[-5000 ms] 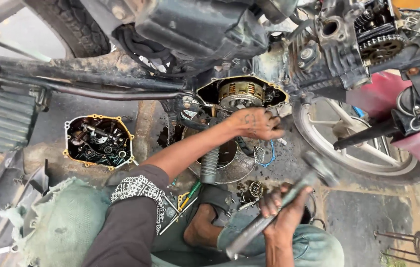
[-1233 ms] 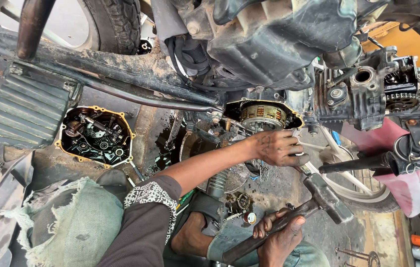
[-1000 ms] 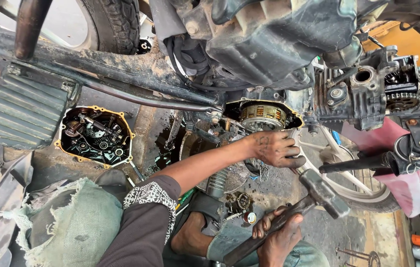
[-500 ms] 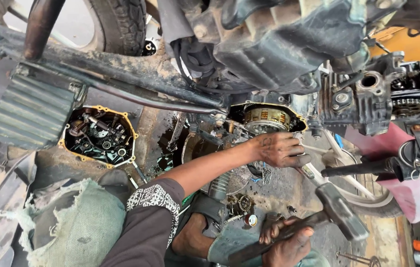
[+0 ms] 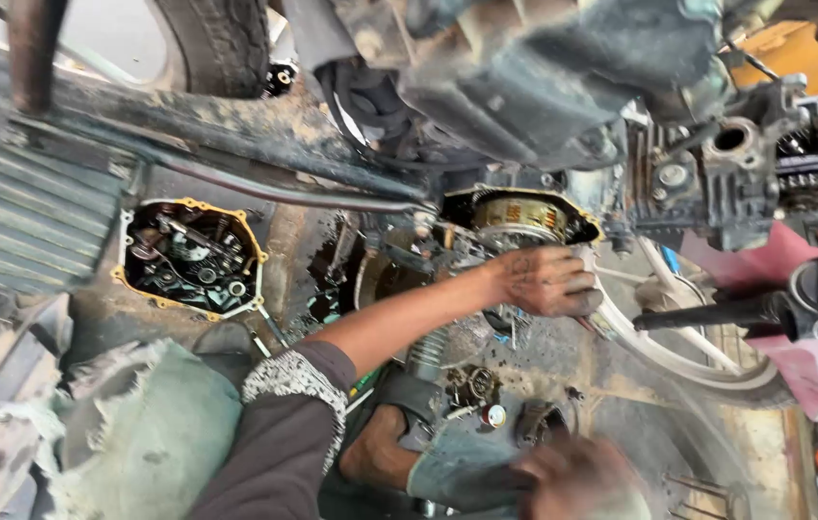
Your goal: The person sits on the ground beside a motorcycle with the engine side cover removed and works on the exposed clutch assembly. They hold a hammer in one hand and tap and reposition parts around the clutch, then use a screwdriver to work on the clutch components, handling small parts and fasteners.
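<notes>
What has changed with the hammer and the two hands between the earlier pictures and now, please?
The right hand has dropped to the bottom edge and is blurred; the hammer it held raised beside the engine half a second ago no longer shows, so whether it is gripped cannot be told. The left hand stayed pressed at the open engine case, fingers closed around a small part. The removed cover stayed on the ground.
</notes>
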